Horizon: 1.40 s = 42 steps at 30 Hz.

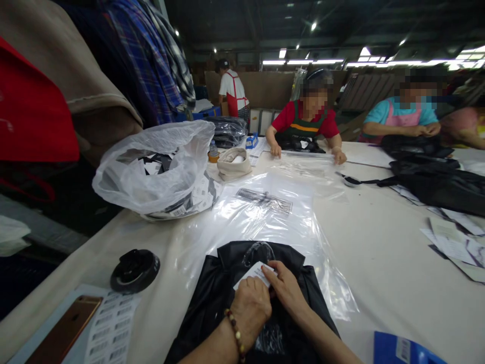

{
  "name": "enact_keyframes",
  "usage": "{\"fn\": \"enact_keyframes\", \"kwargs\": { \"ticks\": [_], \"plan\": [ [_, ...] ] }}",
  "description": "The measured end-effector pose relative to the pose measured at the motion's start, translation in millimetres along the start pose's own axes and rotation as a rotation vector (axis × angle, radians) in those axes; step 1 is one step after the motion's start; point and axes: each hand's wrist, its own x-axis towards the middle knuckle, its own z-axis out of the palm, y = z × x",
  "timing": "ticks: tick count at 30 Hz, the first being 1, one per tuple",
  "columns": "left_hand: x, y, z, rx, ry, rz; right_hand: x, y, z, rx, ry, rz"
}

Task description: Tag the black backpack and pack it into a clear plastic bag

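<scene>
A folded black garment (204, 298) lies in front of me, its collar pointing away. Over its upper part, both my hands meet at a white printed tag (250, 273). My left hand (250, 303), with a beaded bracelet at the wrist, is closed at the tag's near edge. My right hand (286, 288) pinches the tag's right end between thumb and fingers. A clear loop (259, 247) shows at the collar. Beyond the garment, and partly under it, a clear plastic bag (265, 222) with a printed panel is spread on the table.
Left of the garment are a black round object (135, 271), a phone (64, 331) and a barcode label sheet (111, 328). Farther back stand a plastic-lined bag of tags (151, 187) and a beige pouch (234, 164). Co-workers (303, 121) work across the table (379, 253).
</scene>
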Motion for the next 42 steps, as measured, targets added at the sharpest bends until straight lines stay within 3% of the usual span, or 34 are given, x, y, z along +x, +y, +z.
{"fn": "enact_keyframes", "kwargs": {
  "ticks": [3,6,8,11,15,20,29,37,42],
  "plan": [
    [3.0,12.3,-8.7,-0.068,-0.176,0.052,6.6,6.7,6.9,0.002,0.019,0.055],
    [-1.8,11.1,-16.9,-0.339,-0.300,0.011,14.4,12.3,2.0,-0.021,0.009,0.074],
    [-7.0,2.7,-17.7,-0.491,-0.316,-0.085,16.9,13.1,-6.1,-0.044,-0.008,0.069],
    [-13.2,-14.9,-10.6,-0.516,-0.346,-0.185,18.3,9.9,-15.1,-0.106,-0.052,0.065],
    [-11.5,-36.6,2.1,-0.574,-0.397,-0.243,19.4,4.3,-7.5,-0.227,-0.132,0.025],
    [4.8,-54.0,13.9,-0.642,-0.389,-0.343,18.7,5.3,7.7,-0.428,-0.136,-0.066],
    [28.4,-58.3,43.7,-0.590,-0.272,-0.348,20.1,7.4,-1.4,-0.560,-0.287,-0.185],
    [70.3,-51.6,59.6,-0.596,-0.246,-0.352,24.2,12.0,17.3,-0.699,0.005,-0.348],
    [92.1,-42.6,78.2,-0.571,-0.281,-0.355,9.2,10.4,15.3,-0.830,0.041,-0.421]
  ]
}}
